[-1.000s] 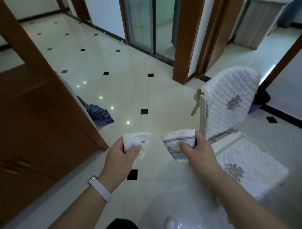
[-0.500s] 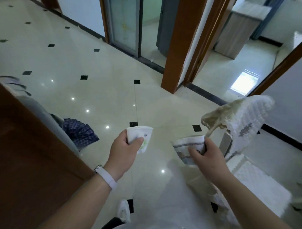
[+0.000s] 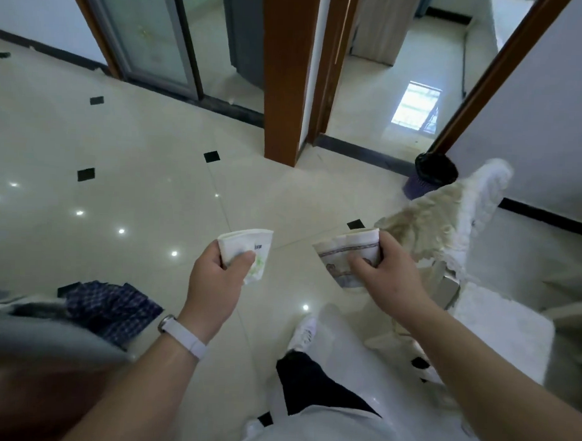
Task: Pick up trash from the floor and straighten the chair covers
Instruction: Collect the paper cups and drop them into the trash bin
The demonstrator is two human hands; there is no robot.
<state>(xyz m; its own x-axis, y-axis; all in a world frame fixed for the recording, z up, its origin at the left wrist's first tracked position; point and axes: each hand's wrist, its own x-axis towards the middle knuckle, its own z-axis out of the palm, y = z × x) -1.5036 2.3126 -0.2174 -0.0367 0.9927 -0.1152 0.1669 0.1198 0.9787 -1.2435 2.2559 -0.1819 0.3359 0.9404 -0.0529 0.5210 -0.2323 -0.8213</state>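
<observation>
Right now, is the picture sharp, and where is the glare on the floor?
Head view: both hands, left hand and right hand, fairly sharp; chair cover and lower left corner motion-blurred; small ceiling-light reflections on the glossy floor, plus a bright window reflection.

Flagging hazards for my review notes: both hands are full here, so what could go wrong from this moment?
1. The left hand and right hand each pinch a crushed paper cup, so neither is free to fix the rumpled chair cover.
2. The checked cloth on the glossy floor could cause a slip.
3. A loose grip could drop a cup short of the waste bin.
</observation>
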